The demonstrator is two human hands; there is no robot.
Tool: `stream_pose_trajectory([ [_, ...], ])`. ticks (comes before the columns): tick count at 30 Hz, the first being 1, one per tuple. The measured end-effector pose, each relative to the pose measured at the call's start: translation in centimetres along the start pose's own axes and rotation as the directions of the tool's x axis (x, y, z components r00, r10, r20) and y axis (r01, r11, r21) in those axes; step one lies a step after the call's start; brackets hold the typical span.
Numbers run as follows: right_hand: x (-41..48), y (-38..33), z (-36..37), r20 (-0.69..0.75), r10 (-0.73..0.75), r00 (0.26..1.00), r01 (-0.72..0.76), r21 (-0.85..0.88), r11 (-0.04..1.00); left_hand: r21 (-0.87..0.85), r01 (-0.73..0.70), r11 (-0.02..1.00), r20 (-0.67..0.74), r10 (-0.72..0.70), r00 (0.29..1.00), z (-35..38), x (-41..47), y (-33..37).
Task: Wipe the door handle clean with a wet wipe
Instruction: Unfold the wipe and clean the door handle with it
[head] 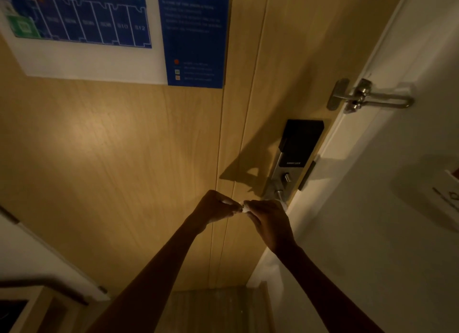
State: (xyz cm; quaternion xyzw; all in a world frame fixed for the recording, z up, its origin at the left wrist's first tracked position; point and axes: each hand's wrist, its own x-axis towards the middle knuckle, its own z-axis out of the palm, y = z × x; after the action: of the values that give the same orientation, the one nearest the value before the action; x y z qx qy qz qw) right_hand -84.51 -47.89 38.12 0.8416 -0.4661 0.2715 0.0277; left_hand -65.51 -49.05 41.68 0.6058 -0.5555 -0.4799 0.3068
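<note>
A blue floor-plan notice [82,17] hangs far left on the wooden door [111,146]. Nearer, the left hand [213,208] and right hand [267,221] meet fingertip to fingertip, both pinching a small white wet wipe [242,209] between them. The door handle [279,196] sits just right of them, below the black smart lock [298,146]. A swing-bar latch [367,97] is far right.

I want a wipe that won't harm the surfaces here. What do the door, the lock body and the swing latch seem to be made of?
Door: wood or wood-look laminate, matte, with visible grain lines.
Lock body: glossy black panel, probably plastic or glass, over a brushed silver plate that looks like metal.
Swing latch: satin silver metal with soft highlights, likely steel or nickel-plated.
</note>
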Motion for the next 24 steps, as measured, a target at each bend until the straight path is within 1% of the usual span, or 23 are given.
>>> stream_pose_trajectory([
  [4,-0.1,-0.5,0.2,-0.037,-0.025,0.999,0.025,-0.007,1.000,0.035,-0.002,0.999,0.003,0.002,1.000,-0.1,0.2,0.6],
  [8,-0.6,1.0,-0.2,-0.058,0.010,0.998,-0.012,-0.039,0.999,0.076,-0.031,0.997,0.011,0.030,0.999,-0.2,0.4,0.7],
  [12,0.1,-0.5,0.6,-0.001,-0.018,1.000,0.018,-0.045,0.999,0.026,-0.010,1.000,0.023,0.009,1.000,-0.3,0.3,0.7],
  [15,0.0,0.6,0.1,0.025,-0.044,0.999,0.045,-0.048,0.998,0.010,-0.009,1.000,0.029,0.009,1.000,-0.4,0.0,1.0],
  [19,-0.8,2.9,-1.1,-0.052,-0.045,0.998,0.037,-0.148,0.988,0.002,0.007,1.000,0.033,-0.007,0.999,-0.1,-0.1,1.1],
  [21,-0.5,1.7,-0.6,-0.062,-0.020,0.998,0.012,-0.133,0.991,-0.021,0.037,0.999,0.010,-0.037,0.999,0.0,-0.1,1.0],
  [24,0.3,-0.4,0.5,0.007,-0.030,1.000,0.030,-0.066,0.997,-0.057,0.073,0.996,-0.006,-0.073,0.997,0.3,0.0,0.8],
])
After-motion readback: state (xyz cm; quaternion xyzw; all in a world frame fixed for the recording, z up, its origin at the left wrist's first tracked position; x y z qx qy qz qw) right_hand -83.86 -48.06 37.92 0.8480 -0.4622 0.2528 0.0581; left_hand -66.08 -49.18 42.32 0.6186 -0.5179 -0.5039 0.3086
